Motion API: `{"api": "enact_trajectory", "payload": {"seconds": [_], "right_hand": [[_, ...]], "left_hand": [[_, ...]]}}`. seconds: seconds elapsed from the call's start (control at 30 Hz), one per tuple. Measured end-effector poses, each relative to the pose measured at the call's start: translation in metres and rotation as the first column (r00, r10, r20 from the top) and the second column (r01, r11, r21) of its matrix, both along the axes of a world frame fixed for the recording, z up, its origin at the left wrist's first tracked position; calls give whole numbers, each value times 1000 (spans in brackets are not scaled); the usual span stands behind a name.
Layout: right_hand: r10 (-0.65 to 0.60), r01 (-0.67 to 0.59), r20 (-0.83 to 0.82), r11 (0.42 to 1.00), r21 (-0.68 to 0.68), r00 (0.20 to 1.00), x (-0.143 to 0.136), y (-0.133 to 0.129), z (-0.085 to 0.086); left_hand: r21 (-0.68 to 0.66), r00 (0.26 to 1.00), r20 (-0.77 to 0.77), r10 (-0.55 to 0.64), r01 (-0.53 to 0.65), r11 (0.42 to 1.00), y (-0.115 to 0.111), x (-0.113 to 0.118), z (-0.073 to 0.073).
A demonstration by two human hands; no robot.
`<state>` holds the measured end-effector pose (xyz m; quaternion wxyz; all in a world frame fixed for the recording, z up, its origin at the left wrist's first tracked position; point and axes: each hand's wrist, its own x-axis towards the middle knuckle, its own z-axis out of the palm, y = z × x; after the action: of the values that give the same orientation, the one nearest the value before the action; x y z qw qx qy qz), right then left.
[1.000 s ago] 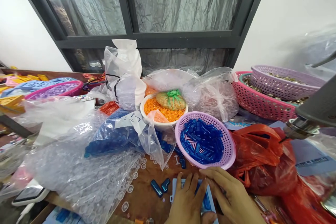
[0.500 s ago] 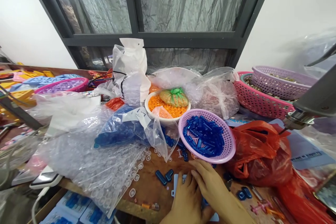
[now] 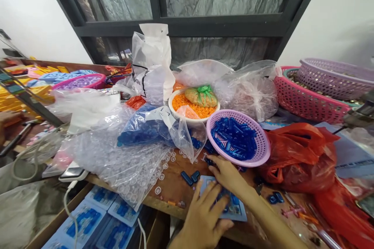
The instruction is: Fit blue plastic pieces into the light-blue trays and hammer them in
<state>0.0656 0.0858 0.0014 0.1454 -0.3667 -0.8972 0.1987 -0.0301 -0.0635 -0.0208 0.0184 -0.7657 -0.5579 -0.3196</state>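
My left hand (image 3: 206, 212) lies with its fingers spread over a light blue plastic tray (image 3: 241, 214) at the table's front edge. Dark blue translucent pieces sit in the tray, partly covered by the fingers. My right hand (image 3: 226, 173) reaches past the tray's far side, its fingertips and thumb closed about a small dark blue plastic piece (image 3: 208, 161) on the table. Just beyond that hand stands a lilac basket (image 3: 264, 148) heaped with blue pieces (image 3: 233, 138). Two more loose blue pieces (image 3: 187, 178) lie left of the tray.
A clear bag of small rings (image 3: 117, 167) spreads over the left side. Behind are a white bowl (image 3: 172, 111) of orange parts and a blue-filled bag (image 3: 143, 132). A red plastic bag (image 3: 300, 159) sits right. Filled trays (image 3: 87, 218) are stacked below the table edge.
My hands, close together over the tray before, have separated. The right has moved forward to the blue piece by the basket; the left has spread its fingers. The view has shifted downward.
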Motion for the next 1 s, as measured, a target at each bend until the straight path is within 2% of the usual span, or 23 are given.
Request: {"api": "enact_trajectory", "payload": {"seconds": [0.07, 0.13, 0.2, 0.37, 0.47, 0.57, 0.67, 0.73, 0.8, 0.9, 1.0], "right_hand": [[7, -7, -74, 1000, -2, 997, 18, -7, -5], [-24, 26, -132, 1000, 12, 991, 39, -16, -11], [-76, 83, -175, 996, 33, 982, 61, -28, -15], [-132, 154, -245, 985, 75, 961, 101, -55, -19], [-133, 176, -258, 972, 155, 957, 119, -66, -20], [-173, 237, -225, 923, 302, 959, 143, -70, -24], [-205, 257, -166, 868, 426, 965, 165, -71, -26], [-195, 249, -163, 851, 463, 967, 169, -73, -24], [-162, 233, -190, 860, 454, 968, 161, -75, -18], [-88, 178, -236, 902, 393, 968, 135, -76, -8], [-35, 126, -277, 939, 319, 960, 111, -74, 0]], "left_hand": [[93, 987, 95, 132, -141, 986, -15, -17, -2], [105, 946, 175, 274, -294, 950, -25, -34, -3], [105, 914, 207, 350, -376, 921, -31, -47, 0], [116, 923, 174, 344, -366, 923, -31, -56, 8], [121, 913, 135, 386, -402, 908, -29, -61, 7], [106, 873, 81, 481, -487, 867, -30, -73, 1], [72, 875, 21, 483, -483, 873, -32, -81, -6], [65, 893, 17, 449, -449, 891, -33, -82, -8], [68, 907, 28, 419, -420, 905, -35, -78, -7], [70, 924, 38, 379, -381, 922, -35, -73, -4], [65, 933, 52, 356, -358, 931, -26, -73, 0]]}}
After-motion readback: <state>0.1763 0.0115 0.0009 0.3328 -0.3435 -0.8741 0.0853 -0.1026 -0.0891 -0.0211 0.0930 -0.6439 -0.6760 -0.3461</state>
